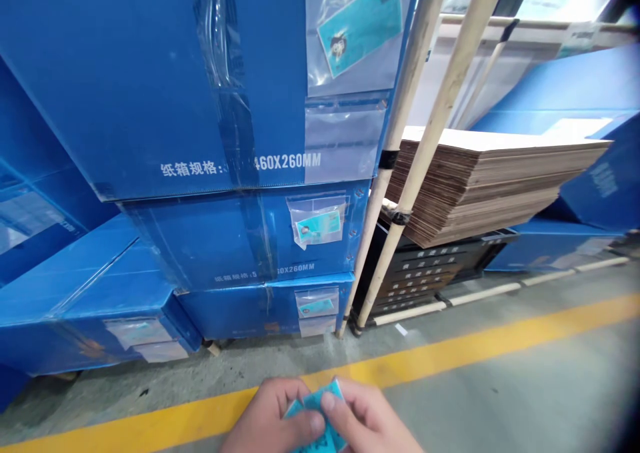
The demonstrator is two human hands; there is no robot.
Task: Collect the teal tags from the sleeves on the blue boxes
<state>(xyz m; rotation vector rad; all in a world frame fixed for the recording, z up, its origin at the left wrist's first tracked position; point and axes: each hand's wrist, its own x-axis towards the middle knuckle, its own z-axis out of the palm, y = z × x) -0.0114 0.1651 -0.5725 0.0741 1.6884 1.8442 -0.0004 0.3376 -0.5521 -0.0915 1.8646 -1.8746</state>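
Left hand (275, 418) and right hand (367, 416) — thumbs and fingers of both clamped on the turquoise cards (320, 421), which lie overlapped between them at the bottom of the view. Beneath runs a grey floor (475, 400) with a yellow line (410, 366) crossing it diagonally. Beyond the line stands a stack of blue boxes (260, 233), each with a clear pouch holding a turquoise card on its front. Immediately right of the stack rise pale poles (425, 153) with black joints. Behind them — a pile of flat cardboard sheets (470, 186) above a black crate (415, 280).
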